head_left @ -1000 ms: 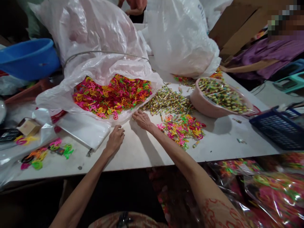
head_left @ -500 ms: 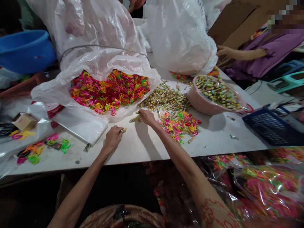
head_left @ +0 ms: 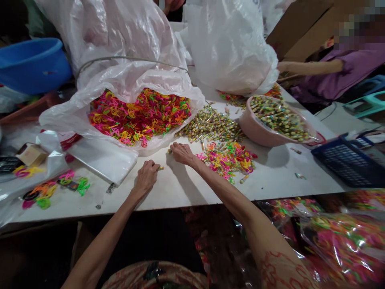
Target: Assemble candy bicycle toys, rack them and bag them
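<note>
While the left hand [head_left: 147,176] pinches a tube [head_left: 161,168], the right hand [head_left: 181,153], palm-down, clasps another [head_left: 169,151].

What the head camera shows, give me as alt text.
A person's left hand and right hand each hold a small item at a white table. Beyond are an open bag of colourful plastic pieces, a pile of small tubes and, right, a pink basin.

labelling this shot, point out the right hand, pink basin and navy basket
Right hand [head_left: 182,154], head view: back of the hand
Pink basin [head_left: 255,130], head view: outer wall
Navy basket [head_left: 339,166], head view: slatted side
</note>
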`<state>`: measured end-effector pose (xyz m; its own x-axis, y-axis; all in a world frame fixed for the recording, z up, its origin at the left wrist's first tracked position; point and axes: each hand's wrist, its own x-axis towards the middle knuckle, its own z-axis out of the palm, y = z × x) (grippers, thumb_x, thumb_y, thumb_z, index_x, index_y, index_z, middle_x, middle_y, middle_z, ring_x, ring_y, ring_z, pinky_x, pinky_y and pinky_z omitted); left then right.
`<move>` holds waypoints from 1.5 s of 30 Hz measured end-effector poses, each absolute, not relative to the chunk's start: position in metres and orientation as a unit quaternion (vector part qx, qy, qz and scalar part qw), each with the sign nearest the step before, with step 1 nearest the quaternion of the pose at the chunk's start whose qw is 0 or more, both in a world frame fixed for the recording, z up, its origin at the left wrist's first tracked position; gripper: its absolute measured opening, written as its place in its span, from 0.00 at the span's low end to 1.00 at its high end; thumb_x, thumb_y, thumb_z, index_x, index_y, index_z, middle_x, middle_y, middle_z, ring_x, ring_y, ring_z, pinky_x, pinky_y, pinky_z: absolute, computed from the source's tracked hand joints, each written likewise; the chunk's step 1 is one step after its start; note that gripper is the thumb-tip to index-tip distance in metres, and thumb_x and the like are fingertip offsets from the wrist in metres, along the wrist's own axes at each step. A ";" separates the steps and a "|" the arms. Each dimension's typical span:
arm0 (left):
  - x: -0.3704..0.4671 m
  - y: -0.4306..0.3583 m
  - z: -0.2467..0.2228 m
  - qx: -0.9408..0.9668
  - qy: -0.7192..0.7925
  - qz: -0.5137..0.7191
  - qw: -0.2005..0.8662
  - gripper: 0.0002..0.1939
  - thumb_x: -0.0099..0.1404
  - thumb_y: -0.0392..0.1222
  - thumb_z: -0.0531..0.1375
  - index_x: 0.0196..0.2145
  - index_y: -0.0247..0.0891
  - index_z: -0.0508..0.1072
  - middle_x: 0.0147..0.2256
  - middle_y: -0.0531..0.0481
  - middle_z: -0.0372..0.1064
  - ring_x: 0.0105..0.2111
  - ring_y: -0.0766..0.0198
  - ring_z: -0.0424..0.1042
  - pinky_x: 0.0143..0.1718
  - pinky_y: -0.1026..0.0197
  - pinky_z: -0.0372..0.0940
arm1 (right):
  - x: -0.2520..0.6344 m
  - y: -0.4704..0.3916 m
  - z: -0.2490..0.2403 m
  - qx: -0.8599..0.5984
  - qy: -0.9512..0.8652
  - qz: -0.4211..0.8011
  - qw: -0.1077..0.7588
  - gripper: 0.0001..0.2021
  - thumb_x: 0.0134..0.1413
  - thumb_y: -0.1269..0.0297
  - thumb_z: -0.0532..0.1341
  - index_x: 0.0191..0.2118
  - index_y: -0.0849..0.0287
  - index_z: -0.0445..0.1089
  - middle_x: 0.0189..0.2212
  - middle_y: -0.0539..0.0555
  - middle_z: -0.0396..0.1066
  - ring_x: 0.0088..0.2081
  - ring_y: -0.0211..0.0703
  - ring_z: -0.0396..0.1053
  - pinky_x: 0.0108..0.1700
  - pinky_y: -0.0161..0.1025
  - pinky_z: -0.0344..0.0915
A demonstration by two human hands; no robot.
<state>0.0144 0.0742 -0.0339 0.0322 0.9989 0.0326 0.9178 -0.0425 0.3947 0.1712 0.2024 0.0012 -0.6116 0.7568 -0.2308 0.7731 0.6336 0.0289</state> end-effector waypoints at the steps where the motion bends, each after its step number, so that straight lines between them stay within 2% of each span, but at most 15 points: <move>1: 0.015 0.074 -0.035 0.705 0.680 0.153 0.134 0.14 0.65 0.32 0.51 0.38 0.43 0.76 0.37 0.45 0.67 0.43 0.56 0.64 0.41 0.57 0.63 | 0.170 0.204 0.001 0.437 0.891 -0.034 0.113 0.19 0.56 0.71 0.50 0.52 0.62 0.68 0.49 0.65 0.70 0.49 0.54 0.70 0.44 0.43 0.63; 5: 0.017 0.081 -0.040 0.710 0.652 0.201 0.175 0.14 0.63 0.30 0.52 0.37 0.42 0.75 0.37 0.46 0.70 0.43 0.57 0.65 0.45 0.55 0.63 | 0.171 0.209 0.003 0.482 0.869 -0.026 0.112 0.15 0.54 0.67 0.54 0.45 0.65 0.71 0.46 0.66 0.71 0.48 0.54 0.70 0.44 0.43 0.64; 8: 0.020 0.090 -0.042 0.709 0.604 0.270 0.242 0.13 0.59 0.27 0.54 0.35 0.40 0.75 0.36 0.46 0.72 0.42 0.56 0.67 0.48 0.53 0.63 | 0.176 0.200 0.001 0.536 0.841 -0.067 0.037 0.14 0.54 0.65 0.54 0.43 0.64 0.71 0.45 0.65 0.71 0.47 0.53 0.69 0.43 0.42 0.64; 10: 0.023 0.096 -0.041 0.704 0.588 0.295 0.267 0.13 0.58 0.27 0.55 0.34 0.40 0.75 0.35 0.47 0.73 0.40 0.58 0.69 0.46 0.54 0.64 | 0.177 0.187 -0.004 0.569 0.801 -0.178 -0.043 0.12 0.52 0.64 0.54 0.39 0.63 0.70 0.39 0.61 0.72 0.42 0.49 0.70 0.40 0.40 0.64; 14: 0.030 0.100 -0.037 0.652 0.575 0.350 0.348 0.08 0.59 0.34 0.57 0.37 0.37 0.73 0.34 0.50 0.74 0.32 0.64 0.70 0.34 0.62 0.66 | 0.179 0.154 -0.016 0.497 0.635 -0.564 -0.180 0.10 0.49 0.58 0.56 0.31 0.59 0.66 0.23 0.49 0.68 0.25 0.39 0.66 0.28 0.35 0.63; 17: 0.028 0.100 -0.031 0.637 0.544 0.381 0.392 0.06 0.58 0.37 0.59 0.35 0.36 0.71 0.32 0.50 0.72 0.30 0.65 0.70 0.32 0.62 0.65 | 0.186 0.136 -0.019 0.432 0.505 -0.709 -0.236 0.14 0.41 0.53 0.63 0.28 0.59 0.64 0.19 0.45 0.64 0.19 0.34 0.60 0.22 0.32 0.58; 21: 0.004 0.116 -0.016 0.735 0.533 0.323 0.268 0.09 0.55 0.32 0.59 0.36 0.37 0.72 0.38 0.45 0.71 0.41 0.58 0.70 0.43 0.57 0.66 | 0.204 0.134 -0.013 0.432 0.498 -0.705 -0.264 0.15 0.34 0.58 0.70 0.26 0.60 0.66 0.17 0.44 0.62 0.18 0.30 0.56 0.20 0.31 0.53; 23: -0.014 0.137 -0.006 0.732 0.601 0.275 0.168 0.11 0.57 0.31 0.56 0.37 0.36 0.74 0.43 0.41 0.71 0.47 0.53 0.68 0.50 0.51 0.62 | 0.214 0.140 -0.009 0.455 0.515 -0.673 -0.273 0.15 0.34 0.58 0.69 0.26 0.61 0.67 0.17 0.44 0.63 0.18 0.31 0.58 0.21 0.32 0.54; 25: -0.030 0.161 0.004 0.664 0.707 0.219 0.107 0.11 0.59 0.31 0.52 0.33 0.35 0.74 0.43 0.36 0.71 0.49 0.47 0.66 0.51 0.46 0.60 | 0.221 0.145 -0.009 0.480 0.518 -0.647 -0.289 0.13 0.34 0.59 0.69 0.26 0.61 0.68 0.17 0.44 0.63 0.19 0.31 0.58 0.21 0.32 0.55; 29: -0.039 0.197 0.011 0.562 0.795 0.174 0.144 0.03 0.54 0.33 0.60 0.24 0.33 0.72 0.36 0.32 0.73 0.48 0.38 0.68 0.48 0.41 0.59 | 0.223 0.145 -0.016 0.512 0.489 -0.638 -0.303 0.11 0.32 0.62 0.68 0.24 0.61 0.67 0.15 0.43 0.60 0.17 0.29 0.55 0.19 0.30 0.50; 33: -0.024 0.194 0.006 0.543 0.790 0.232 0.167 0.03 0.52 0.33 0.60 0.23 0.36 0.70 0.37 0.37 0.74 0.49 0.43 0.68 0.47 0.46 0.61 | 0.221 0.134 -0.020 0.502 0.407 -0.690 -0.327 0.15 0.33 0.58 0.68 0.29 0.61 0.69 0.21 0.47 0.66 0.21 0.32 0.62 0.20 0.30 0.55; 36: -0.007 0.170 0.003 0.519 0.780 0.286 0.201 0.04 0.56 0.39 0.58 0.27 0.37 0.70 0.32 0.44 0.74 0.41 0.53 0.72 0.42 0.53 0.65 | 0.221 0.124 -0.018 0.502 0.399 -0.685 -0.347 0.18 0.34 0.54 0.69 0.31 0.59 0.68 0.23 0.48 0.70 0.21 0.34 0.65 0.20 0.32 0.58; 39: 0.013 0.133 0.000 0.460 0.727 0.395 0.323 0.08 0.57 0.43 0.58 0.32 0.36 0.69 0.28 0.49 0.72 0.31 0.62 0.73 0.34 0.60 0.68 | 0.220 0.114 -0.014 0.501 0.427 -0.651 -0.378 0.17 0.35 0.54 0.69 0.27 0.59 0.67 0.17 0.45 0.65 0.17 0.30 0.58 0.19 0.31 0.52; 42: 0.032 0.095 -0.002 0.291 0.584 0.526 0.546 0.14 0.46 0.41 0.66 0.31 0.35 0.70 0.25 0.52 0.71 0.25 0.67 0.70 0.27 0.63 0.67 | 0.219 0.104 -0.007 0.486 0.423 -0.661 -0.385 0.15 0.32 0.57 0.70 0.25 0.60 0.69 0.16 0.44 0.63 0.18 0.30 0.57 0.20 0.31 0.51; 45: 0.044 0.066 0.000 0.190 0.515 0.509 0.663 0.17 0.38 0.37 0.70 0.28 0.33 0.71 0.23 0.52 0.71 0.22 0.68 0.69 0.22 0.67 0.64 | 0.219 0.097 0.000 0.469 0.430 -0.687 -0.351 0.15 0.31 0.58 0.71 0.26 0.62 0.72 0.17 0.46 0.66 0.19 0.30 0.57 0.20 0.31 0.49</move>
